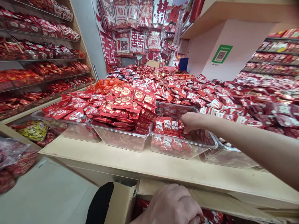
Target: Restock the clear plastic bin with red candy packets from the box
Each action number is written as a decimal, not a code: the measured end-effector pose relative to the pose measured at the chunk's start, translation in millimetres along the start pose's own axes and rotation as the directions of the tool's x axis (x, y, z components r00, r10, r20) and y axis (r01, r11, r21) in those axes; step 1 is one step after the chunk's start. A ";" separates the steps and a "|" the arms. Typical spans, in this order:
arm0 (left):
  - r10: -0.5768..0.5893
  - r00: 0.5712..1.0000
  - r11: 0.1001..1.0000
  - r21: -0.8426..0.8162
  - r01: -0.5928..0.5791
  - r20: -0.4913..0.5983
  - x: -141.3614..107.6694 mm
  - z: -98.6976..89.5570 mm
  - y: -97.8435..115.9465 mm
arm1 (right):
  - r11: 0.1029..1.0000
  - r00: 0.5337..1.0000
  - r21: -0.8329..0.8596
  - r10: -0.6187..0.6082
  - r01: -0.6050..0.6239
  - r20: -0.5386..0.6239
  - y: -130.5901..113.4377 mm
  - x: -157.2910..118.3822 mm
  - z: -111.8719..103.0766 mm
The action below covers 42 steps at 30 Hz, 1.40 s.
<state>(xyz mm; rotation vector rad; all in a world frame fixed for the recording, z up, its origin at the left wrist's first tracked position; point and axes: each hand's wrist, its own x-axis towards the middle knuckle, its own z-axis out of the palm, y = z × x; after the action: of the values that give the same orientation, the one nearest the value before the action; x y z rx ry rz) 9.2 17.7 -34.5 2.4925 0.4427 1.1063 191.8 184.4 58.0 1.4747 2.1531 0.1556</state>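
Hanging red double-happiness paper decorations (137, 42)

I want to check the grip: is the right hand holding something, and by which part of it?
The right hand reaches into the clear plastic bin, with its fingers down among red packets. Whether it holds one cannot be told.

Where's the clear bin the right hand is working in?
Head view: the clear bin sits right of centre on the cream counter, under the right hand, with a fuller clear bin just to its left.
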 end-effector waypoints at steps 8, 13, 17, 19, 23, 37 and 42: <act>-0.015 0.999 1.000 0.020 0.014 0.049 -0.1 -1.3 0.4 | 0.999 0.995 0.040 0.005 -0.009 0.095 -7.5 10.1 6.3; -0.026 0.998 0.999 0.025 0.025 0.056 -0.7 -1.5 1.6 | 0.980 0.975 0.158 -0.087 0.120 -0.204 -26.3 15.1 -12.3; -0.028 0.998 0.999 0.025 0.027 0.050 -0.6 -1.8 1.6 | 0.930 0.901 0.183 -0.237 0.319 -0.365 -50.4 26.5 -10.2; -0.026 0.998 0.999 0.029 0.024 0.063 -0.6 -0.7 1.0 | 0.949 0.912 0.144 -0.216 0.280 -0.350 -54.9 33.5 -5.4; -0.011 0.999 0.999 0.030 0.010 0.031 -0.6 1.9 -0.1 | 0.972 0.914 0.081 -0.176 0.220 -0.365 -49.8 48.0 -0.4; 0.029 0.998 0.999 -0.015 -0.030 -0.063 1.6 0.8 -1.3 | 0.935 0.981 0.306 -0.141 0.177 -0.136 -36.7 73.7 -24.1; 0.027 1.000 0.999 0.022 -0.027 -0.001 0.1 1.3 -1.3 | 0.916 0.983 0.359 -0.150 0.178 -0.104 -32.4 76.6 -24.7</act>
<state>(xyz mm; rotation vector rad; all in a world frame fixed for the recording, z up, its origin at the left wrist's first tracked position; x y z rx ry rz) 10.1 18.6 -35.8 2.5235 0.4251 1.1194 132.1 244.8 40.1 1.4906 2.4535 -0.2726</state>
